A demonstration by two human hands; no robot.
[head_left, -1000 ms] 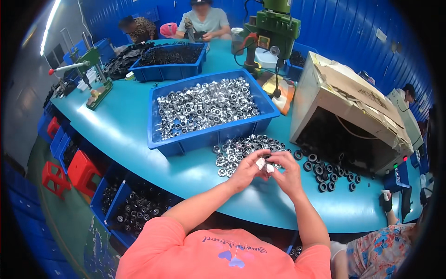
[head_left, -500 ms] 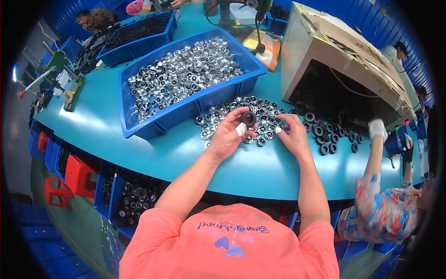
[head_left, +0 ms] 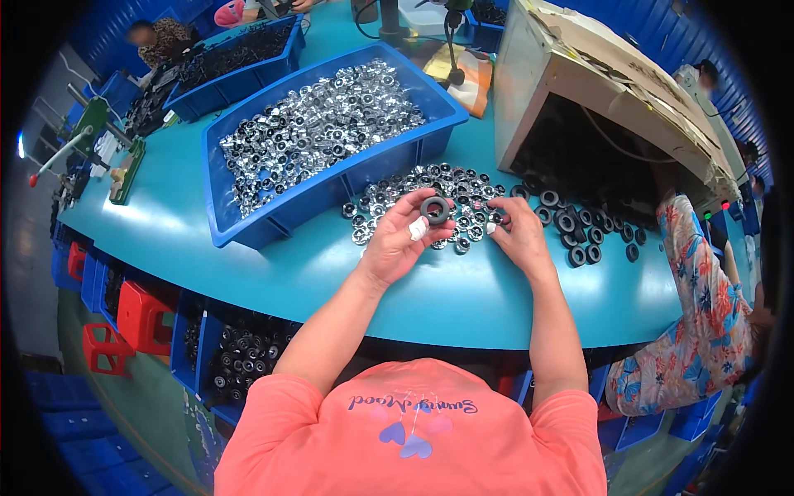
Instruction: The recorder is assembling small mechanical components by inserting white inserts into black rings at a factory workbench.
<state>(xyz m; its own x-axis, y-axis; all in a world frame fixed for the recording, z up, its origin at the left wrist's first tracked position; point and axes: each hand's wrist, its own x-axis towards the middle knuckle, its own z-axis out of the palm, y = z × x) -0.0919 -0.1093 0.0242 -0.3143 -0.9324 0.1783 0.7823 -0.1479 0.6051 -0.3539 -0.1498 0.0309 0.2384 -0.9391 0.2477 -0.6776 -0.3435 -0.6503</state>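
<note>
Left hand (head_left: 395,244) is holding a black rubber ring (head_left: 435,209) pinched upright between thumb and fingertips, raised just above the teal table (head_left: 248,273); one finger is carrying a white wrap. Right hand (head_left: 517,236) is lying just to the right of the held ring, fingers curled down onto the loose pile; something small and pale is showing at its fingertips, but I cannot tell whether it is gripping a part or only touching one.

Directly under and beyond the held ring, a loose pile of silver fittings (head_left: 430,198) is spreading across the table, some already showing dark centres, others plain. To the right of the grip, past the right hand, a scatter of black rings (head_left: 579,236) is trailing toward the mouth of an open beige box (head_left: 595,107).

Beyond and left of the grip, a blue bin (head_left: 331,178) is sitting heaped with silver fittings of the same kind. Farther still, a second blue bin (head_left: 240,58) is holding dark parts.

Judgement on progress: one ring is in hand, not yet seated on anything. With the near bin heaped and many rings loose, most of the batch appears to be waiting; only a small share on the table looks handled.
</note>
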